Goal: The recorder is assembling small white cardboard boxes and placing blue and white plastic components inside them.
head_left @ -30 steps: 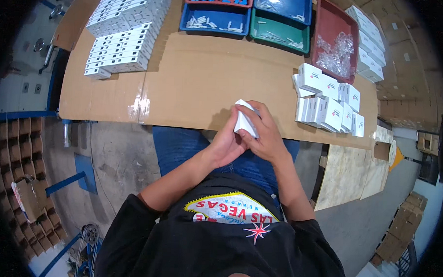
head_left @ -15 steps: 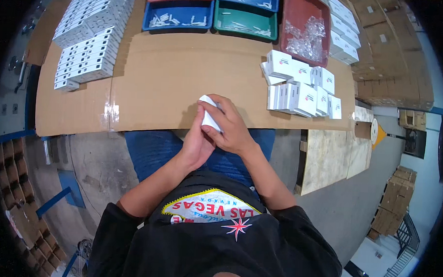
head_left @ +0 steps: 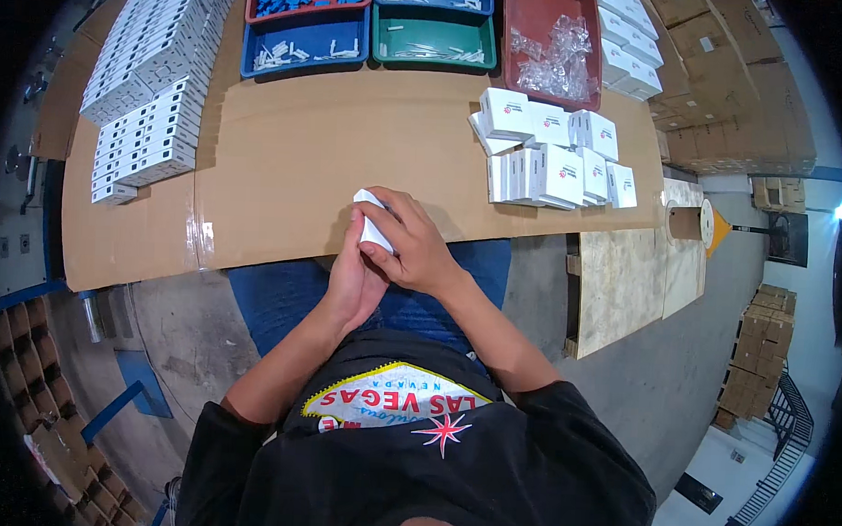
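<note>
Fingers [head_left: 400,208] of your right hand [head_left: 420,251] and left hand [head_left: 351,275] curl closed around a small white box [head_left: 374,232] at the six-o'clock edge of the table [head_left: 286,156]; from it, white cartons [head_left: 560,175] sit at two o'clock and stacked white units [head_left: 159,57] at ten o'clock.

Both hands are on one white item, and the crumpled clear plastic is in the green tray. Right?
Not the tray: the head view shows the crumpled clear plastic in the large red tray, beside the green tray. The rest stands: left hand and right hand are both on one white item.
</note>
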{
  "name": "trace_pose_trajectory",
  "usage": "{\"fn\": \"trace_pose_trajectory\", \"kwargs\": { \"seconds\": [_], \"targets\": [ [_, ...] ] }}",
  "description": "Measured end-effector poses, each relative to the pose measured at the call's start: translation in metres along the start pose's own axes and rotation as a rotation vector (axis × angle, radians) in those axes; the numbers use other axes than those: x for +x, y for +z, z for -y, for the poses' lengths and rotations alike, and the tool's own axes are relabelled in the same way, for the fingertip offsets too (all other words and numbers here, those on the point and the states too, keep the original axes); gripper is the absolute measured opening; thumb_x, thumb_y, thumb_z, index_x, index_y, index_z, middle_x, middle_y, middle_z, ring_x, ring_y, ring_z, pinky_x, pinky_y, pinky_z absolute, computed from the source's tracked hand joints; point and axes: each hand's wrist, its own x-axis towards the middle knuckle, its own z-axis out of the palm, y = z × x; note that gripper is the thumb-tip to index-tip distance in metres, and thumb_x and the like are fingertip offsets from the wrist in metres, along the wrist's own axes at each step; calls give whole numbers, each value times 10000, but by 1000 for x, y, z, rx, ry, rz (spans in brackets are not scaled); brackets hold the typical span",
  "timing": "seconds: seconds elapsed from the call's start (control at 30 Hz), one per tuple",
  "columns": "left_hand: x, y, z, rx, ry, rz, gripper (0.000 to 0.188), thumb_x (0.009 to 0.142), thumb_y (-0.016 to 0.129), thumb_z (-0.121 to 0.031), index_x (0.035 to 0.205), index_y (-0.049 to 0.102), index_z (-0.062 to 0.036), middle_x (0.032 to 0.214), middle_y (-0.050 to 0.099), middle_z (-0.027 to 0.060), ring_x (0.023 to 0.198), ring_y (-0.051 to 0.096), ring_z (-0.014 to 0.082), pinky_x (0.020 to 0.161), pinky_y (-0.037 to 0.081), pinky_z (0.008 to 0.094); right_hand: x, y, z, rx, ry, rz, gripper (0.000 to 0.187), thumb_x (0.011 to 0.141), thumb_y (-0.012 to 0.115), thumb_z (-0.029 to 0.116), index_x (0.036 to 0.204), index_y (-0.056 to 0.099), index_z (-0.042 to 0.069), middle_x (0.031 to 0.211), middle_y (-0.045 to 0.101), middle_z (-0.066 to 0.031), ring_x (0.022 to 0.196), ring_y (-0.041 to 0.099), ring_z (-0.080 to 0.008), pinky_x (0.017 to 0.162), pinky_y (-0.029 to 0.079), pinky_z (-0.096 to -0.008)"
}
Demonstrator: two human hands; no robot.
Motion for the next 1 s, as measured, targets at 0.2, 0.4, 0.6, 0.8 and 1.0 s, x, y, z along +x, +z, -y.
{"fn": "trace_pose_trajectory", "kwargs": {
  "seconds": [0.2,0.4,0.6,0.8,1.0],
  "targets": [
    [-2,1,0,15,-15,-28,545,1088,381,-577,1449,497,-185,1365,596,16,1278,575,159,1052,477,376,-4,5,-2,13,8,-14,504,961,675,329,1326,603,-11,1377,566,-225,1197,585,-412,1011,489,-458],
    [-2,1,0,-1,-15,-27,535,1089,391,-568,1442,502,-182,1361,598,12,1275,576,156,1054,476,377,-5,8,-3,23,21,-22,490,956,675,297,1325,603,-17,1380,570,-224,1202,587,-414,1017,488,-464],
    [-1,1,0,14,-8,-8,517,1088,397,-565,1419,521,-188,1339,609,2,1256,588,152,1056,474,380,-9,12,-4,14,39,-22,467,970,654,279,1328,602,-18,1384,573,-221,1205,589,-417,1025,487,-467],
    [0,-2,3,-5,-7,-20,520,1082,394,-581,1410,528,-200,1343,603,-6,1263,578,150,1060,468,384,-9,12,-5,51,40,-23,459,998,615,300,1334,600,-12,1393,568,-224,1218,584,-417,1035,480,-466],
    [2,3,1,6,10,-45,591,1069,406,-603,1499,443,-198,1383,564,33,1316,526,171,1109,416,384,-6,9,-15,116,56,43,542,1048,533,395,1413,556,-4,1468,524,-227,1322,525,-415,1124,407,-455]
  ]
}}
